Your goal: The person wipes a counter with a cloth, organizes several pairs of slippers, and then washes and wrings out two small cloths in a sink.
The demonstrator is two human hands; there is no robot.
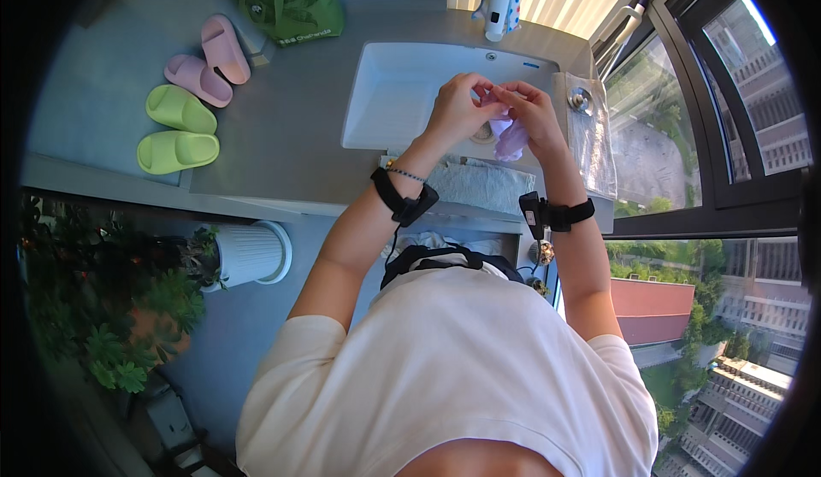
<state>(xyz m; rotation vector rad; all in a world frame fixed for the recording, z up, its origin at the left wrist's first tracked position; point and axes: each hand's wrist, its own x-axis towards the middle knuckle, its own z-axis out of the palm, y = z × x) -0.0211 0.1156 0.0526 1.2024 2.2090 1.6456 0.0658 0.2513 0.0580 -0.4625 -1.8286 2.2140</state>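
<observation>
Head view: white sink point(385, 92) on grey floor point(291, 126).

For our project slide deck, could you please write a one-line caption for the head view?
Both hands, left hand and right hand, hold a small lilac cloth over a white rectangular sink.

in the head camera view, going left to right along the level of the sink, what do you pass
Green slippers → pink slippers → white sink → left hand → lilac cloth → right hand → clear plastic sheet → window.
</observation>
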